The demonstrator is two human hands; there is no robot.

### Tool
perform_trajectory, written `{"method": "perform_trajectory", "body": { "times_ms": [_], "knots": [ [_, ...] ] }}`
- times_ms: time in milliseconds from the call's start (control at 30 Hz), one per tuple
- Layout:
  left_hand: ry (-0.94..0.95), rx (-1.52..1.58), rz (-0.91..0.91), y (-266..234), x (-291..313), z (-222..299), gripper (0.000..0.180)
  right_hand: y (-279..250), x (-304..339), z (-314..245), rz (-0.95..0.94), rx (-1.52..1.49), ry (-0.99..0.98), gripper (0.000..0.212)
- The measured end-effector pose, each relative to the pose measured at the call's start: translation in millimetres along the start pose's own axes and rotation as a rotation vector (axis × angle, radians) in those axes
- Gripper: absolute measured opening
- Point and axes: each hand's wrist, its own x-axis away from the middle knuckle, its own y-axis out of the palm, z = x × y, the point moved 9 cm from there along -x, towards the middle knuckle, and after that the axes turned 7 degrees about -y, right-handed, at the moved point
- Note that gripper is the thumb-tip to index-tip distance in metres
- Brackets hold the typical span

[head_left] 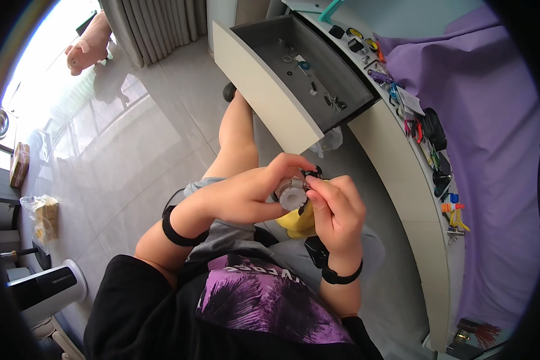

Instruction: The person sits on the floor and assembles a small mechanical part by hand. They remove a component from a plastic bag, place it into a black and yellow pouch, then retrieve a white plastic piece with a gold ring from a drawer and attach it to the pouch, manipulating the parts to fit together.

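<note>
Over my lap, my left hand (252, 192) is closed round a small whitish, translucent round piece (293, 197) with a ringed face, its kind unclear. My left thumb lies along its near side and the fingers curl over its far side. Close against it, my right hand (341, 216) has its thumb and forefinger pinched together at the piece's right edge. What those fingertips hold is too small to make out. A dark part (314, 173) shows between the fingertips of both hands. Below them, something yellow (298, 224) lies on my lap, partly hidden by my hands.
Ahead, an open drawer (264, 84) holds several small parts. Along the right runs a long white counter (396, 174) with pliers (415, 131), small wheels (372, 45) and other tools before a purple cloth (480, 150). A clear bag (47, 219) and a white appliance (54, 288) stand at left.
</note>
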Motion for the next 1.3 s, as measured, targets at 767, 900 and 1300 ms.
{"method": "perform_trajectory", "body": {
  "times_ms": [767,900,1300],
  "knots": [
    [0.061,-0.868,0.130,3.7,5.9,8.4,0.037,20.7,16.3,27.0,-0.163,-0.235,0.304,0.017],
    [0.025,-0.831,0.154,-6.6,9.6,13.6,0.041,25.3,16.4,28.4,-0.200,-0.302,0.296,0.014],
    [0.126,-0.495,0.058,1.6,10.2,11.3,0.041,22.3,27.4,31.0,-0.225,-0.567,0.430,0.017]
  ]
}}
